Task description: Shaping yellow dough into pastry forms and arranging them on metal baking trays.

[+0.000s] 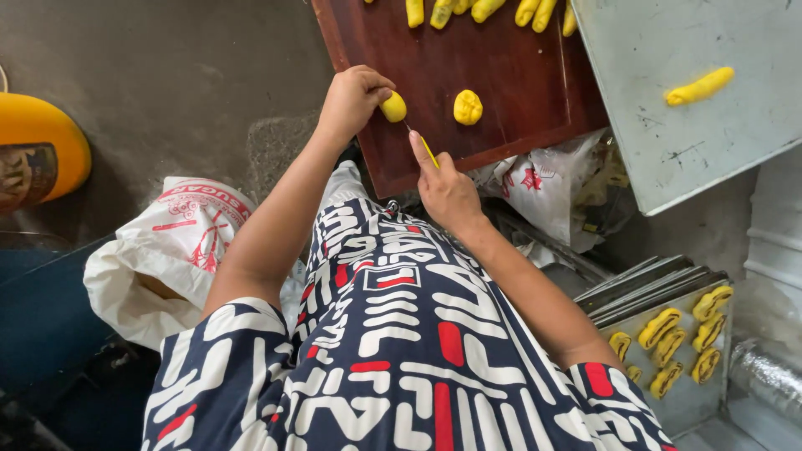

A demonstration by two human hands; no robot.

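- Holding a small yellow dough ball (pixel 393 106) in my left hand (pixel 352 98), fingers curled narrow around it, I keep it just above the dark red board (pixel 518 108) in the upper middle of the frame, probably so the tool can reach its side.
- My right hand (pixel 444 190) pinches a thin yellow-handled tool (pixel 422 142), closed tight on the handle; its tip points up toward the ball, and I cannot tell whether it touches.
- A second, already ridged dough piece (pixel 468 107) lies on the board just right of the ball, apart from both hands.
- A row of shaped dough pieces (pixel 484 10) runs along the top edge of the board, well out of the way.
- At upper right a grey tray (pixel 668 125) overlaps the board's corner and carries one long dough roll (pixel 700 85).
- At lower right another tray (pixel 668 401) holds several looped dough pieces (pixel 660 327), beside my right elbow.
- A white printed sack (pixel 159 259) sits at left below my left arm, with a yellow container (pixel 42 150) at the far left edge.
- My patterned lap fills the bottom centre; nothing blocks the board.
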